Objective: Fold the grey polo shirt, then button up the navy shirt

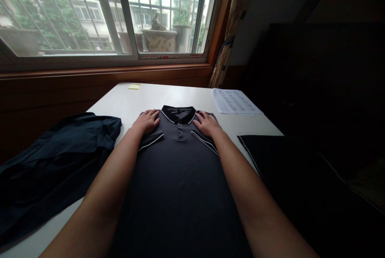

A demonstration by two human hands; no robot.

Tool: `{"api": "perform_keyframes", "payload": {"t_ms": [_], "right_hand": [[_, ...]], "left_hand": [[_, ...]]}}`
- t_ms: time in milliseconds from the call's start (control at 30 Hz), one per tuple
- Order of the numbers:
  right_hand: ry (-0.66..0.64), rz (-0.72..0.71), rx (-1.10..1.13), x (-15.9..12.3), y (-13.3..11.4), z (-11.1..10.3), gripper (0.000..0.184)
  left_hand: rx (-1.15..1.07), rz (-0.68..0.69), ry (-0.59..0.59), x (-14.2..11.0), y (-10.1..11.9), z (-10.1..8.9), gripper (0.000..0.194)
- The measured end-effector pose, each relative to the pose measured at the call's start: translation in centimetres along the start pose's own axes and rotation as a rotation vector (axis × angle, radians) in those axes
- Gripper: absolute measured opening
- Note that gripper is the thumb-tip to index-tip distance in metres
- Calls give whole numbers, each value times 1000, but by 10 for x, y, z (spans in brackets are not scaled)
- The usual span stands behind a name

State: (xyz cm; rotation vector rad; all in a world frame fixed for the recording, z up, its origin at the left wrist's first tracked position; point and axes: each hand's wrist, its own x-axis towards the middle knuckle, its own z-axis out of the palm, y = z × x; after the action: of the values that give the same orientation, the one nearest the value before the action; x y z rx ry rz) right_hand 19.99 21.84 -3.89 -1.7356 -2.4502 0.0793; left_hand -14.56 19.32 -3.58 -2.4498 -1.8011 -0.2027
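Note:
A dark grey polo shirt (180, 177) lies front side up on the white table (150, 94), its black, white-edged collar towards the window. Both short sleeves are turned inward over the chest, their white-striped cuffs pointing at the buttons. My left hand (147, 121) rests flat on the left shoulder area, fingers stretched out beside the collar. On the opposite shoulder lies my right hand (207, 124), also flat with its fingers apart. Neither hand grips the cloth. The shirt's lower part runs out of view between my forearms.
Left of the shirt, a dark blue garment (69, 141) hangs over the table edge. A black cloth with white piping (276, 157) lies at the right. Printed sheets (236, 101) and a yellow sticky note (134, 86) are at the far side, below the barred window (156, 13).

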Motion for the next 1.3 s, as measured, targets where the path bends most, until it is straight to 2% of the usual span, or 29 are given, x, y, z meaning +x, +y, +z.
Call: {"api": "perform_keyframes", "payload": {"t_ms": [567,867,967,1067,1167,1300], "right_hand": [[-52,-27,20,-11,-1,-7,70],[-71,-45,48,-39,1,-11,68],[-70,-57,66,-52,-2,-16,68],[-69,-92,83,-71,-15,-23,69],[-72,-173,89,-102,-41,-28,66],[-69,-333,90,-161,-82,-31,65]], "left_hand": [[-26,-28,-118,-15,4,-7,65],[-38,-34,-136,-26,15,-16,63],[-42,-1,-136,-41,22,-22,62],[-47,54,-130,-63,37,-27,60],[-57,130,-110,-92,62,-32,59],[-64,187,-57,-137,96,-36,59]]}}
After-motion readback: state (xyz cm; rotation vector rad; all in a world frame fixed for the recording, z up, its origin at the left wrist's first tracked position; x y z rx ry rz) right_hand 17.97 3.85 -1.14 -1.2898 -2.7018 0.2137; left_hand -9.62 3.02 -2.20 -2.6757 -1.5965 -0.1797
